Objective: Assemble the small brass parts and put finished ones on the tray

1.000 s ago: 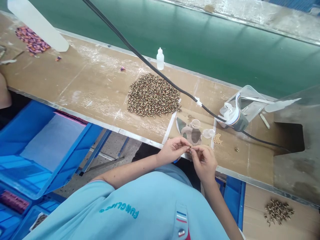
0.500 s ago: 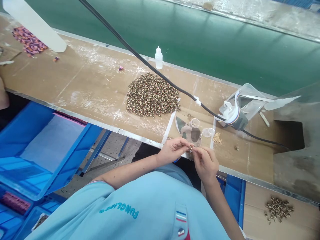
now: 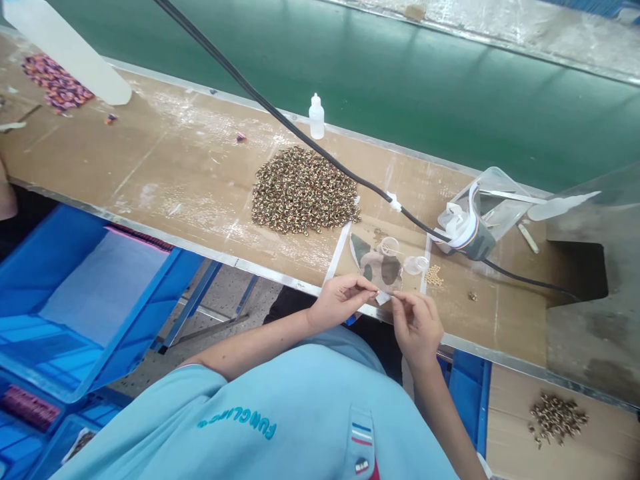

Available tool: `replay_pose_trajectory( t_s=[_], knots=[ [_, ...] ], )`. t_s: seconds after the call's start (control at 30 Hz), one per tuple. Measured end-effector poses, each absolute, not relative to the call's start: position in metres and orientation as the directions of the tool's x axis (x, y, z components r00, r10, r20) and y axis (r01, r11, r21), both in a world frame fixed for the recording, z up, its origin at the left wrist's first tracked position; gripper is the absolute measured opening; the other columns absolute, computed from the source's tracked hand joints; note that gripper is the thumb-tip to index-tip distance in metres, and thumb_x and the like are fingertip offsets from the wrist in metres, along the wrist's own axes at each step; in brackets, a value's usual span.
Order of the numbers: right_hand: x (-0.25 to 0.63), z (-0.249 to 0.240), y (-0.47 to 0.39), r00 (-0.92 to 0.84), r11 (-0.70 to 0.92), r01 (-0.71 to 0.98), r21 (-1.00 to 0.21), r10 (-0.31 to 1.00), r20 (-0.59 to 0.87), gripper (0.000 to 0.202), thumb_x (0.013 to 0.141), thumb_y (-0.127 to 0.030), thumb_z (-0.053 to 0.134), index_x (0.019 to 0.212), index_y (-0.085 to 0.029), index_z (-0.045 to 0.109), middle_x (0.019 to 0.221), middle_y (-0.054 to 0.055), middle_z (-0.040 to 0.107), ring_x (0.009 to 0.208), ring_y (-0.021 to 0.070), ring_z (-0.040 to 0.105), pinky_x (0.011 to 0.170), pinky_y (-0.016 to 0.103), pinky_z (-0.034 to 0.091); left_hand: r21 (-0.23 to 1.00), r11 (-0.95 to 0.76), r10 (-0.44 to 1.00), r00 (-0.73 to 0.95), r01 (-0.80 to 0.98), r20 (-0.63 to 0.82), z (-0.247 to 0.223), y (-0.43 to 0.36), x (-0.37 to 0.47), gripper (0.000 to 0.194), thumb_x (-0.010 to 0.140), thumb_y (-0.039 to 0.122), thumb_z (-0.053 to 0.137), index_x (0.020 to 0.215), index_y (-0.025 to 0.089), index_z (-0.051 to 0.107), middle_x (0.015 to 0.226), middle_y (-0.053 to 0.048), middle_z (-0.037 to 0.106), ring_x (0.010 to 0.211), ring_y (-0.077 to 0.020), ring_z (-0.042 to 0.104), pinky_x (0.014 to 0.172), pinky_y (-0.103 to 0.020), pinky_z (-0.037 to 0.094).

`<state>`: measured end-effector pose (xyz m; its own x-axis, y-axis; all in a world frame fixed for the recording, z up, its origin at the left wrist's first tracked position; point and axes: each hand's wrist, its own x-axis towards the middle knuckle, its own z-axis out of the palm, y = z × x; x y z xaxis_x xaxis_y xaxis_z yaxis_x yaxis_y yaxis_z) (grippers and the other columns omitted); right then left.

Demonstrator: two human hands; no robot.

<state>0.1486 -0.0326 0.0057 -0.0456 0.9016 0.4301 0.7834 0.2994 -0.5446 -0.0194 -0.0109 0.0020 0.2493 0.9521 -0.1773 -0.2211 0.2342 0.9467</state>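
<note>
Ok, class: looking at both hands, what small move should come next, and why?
Probably the right hand should reach to the pale beads: they lie just beyond it, while the left hand seems to pinch a tiny piece and the two hands' fingertips are apart. Whether the right fingertips hold anything is unclear.

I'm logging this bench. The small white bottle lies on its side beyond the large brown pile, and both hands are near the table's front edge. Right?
Not quite: in the head view the small white bottle stands upright. It is beyond the large brown pile, and the left hand and right hand are near the table's front edge.
</note>
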Motion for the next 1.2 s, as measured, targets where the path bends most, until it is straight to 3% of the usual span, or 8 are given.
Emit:
replay_pose_trajectory(
  t_s=[0.17, 0.33, 0.57, 0.8, 1.07, 1.2],
  knots=[
    [0.162, 0.004, -0.030, 0.038, 0.183, 0.810, -0.557, 0.932, 0.360, 0.010, 0.086, -0.028, 0.055, 0.089, -0.020, 0.060, 0.076, 0.002, 0.063, 0.057, 0.0121, 0.052, 0.059, 0.028, 0.045, 0.955, 0.218, 0.969, 0.166, -0.203, -0.185, 0.003, -0.006, -0.027, 0.013, 0.074, 0.026, 0.067, 0.081, 0.015, 0.065, 0.081, -0.005, 0.069, 0.079, -0.0136, 0.065, 0.080, -0.026, 0.052],
    [0.168, -0.002, -0.030, -0.064, 0.230, 0.830, -0.508, 0.945, 0.322, 0.017, 0.082, -0.023, 0.052, 0.098, -0.021, 0.059, 0.086, 0.004, 0.062, 0.070, 0.0161, 0.056, 0.070, 0.034, 0.046, 0.979, 0.169, 0.977, 0.150, -0.118, -0.150, 0.001, -0.002, -0.030, 0.010, 0.075, 0.024, 0.065, 0.081, 0.016, 0.067, 0.083, -0.005, 0.069, 0.079, -0.0143, 0.065, 0.079, -0.026, 0.053],
    [0.162, -0.006, -0.023, -0.148, 0.337, 0.832, -0.441, 0.900, 0.410, 0.026, 0.085, -0.020, 0.051, 0.106, -0.025, 0.065, 0.099, 0.008, 0.056, 0.090, 0.0188, 0.057, 0.076, 0.035, 0.048, 0.990, -0.068, 0.987, 0.151, 0.126, 0.048, -0.004, 0.002, -0.039, 0.011, 0.081, 0.021, 0.060, 0.087, 0.017, 0.067, 0.089, -0.006, 0.070, 0.081, -0.0140, 0.066, 0.078, -0.024, 0.053],
    [0.157, -0.007, -0.017, -0.142, 0.403, 0.787, -0.467, 0.855, 0.499, 0.022, 0.085, -0.016, 0.053, 0.101, -0.023, 0.067, 0.104, 0.008, 0.059, 0.093, 0.0168, 0.059, 0.081, 0.033, 0.050, 0.880, -0.363, 0.927, 0.213, 0.307, 0.308, -0.001, 0.005, -0.042, 0.011, 0.083, 0.014, 0.055, 0.086, 0.017, 0.065, 0.085, -0.005, 0.071, 0.080, -0.0130, 0.067, 0.075, -0.023, 0.052],
    [0.139, 0.004, -0.014, -0.213, 0.484, 0.749, -0.452, 0.822, 0.528, 0.022, 0.082, -0.017, 0.057, 0.103, -0.021, 0.064, 0.096, 0.006, 0.064, 0.087, 0.0165, 0.061, 0.078, 0.032, 0.051, 0.857, -0.360, 0.933, 0.137, 0.369, 0.333, -0.002, 0.012, -0.053, 0.011, 0.082, 0.012, 0.056, 0.085, 0.018, 0.064, 0.083, -0.003, 0.071, 0.077, -0.0121, 0.066, 0.073, -0.023, 0.051],
    [0.110, 0.006, 0.001, -0.254, 0.515, 0.775, -0.368, 0.786, 0.564, 0.023, 0.085, -0.021, 0.056, 0.108, -0.019, 0.062, 0.098, 0.008, 0.065, 0.090, 0.0161, 0.061, 0.081, 0.028, 0.051, 0.884, -0.285, 0.953, 0.014, 0.370, 0.301, -0.006, 0.020, -0.070, 0.009, 0.082, 0.016, 0.056, 0.086, 0.016, 0.064, 0.083, -0.005, 0.071, 0.078, -0.0135, 0.066, 0.074, -0.024, 0.052]
  ],
)
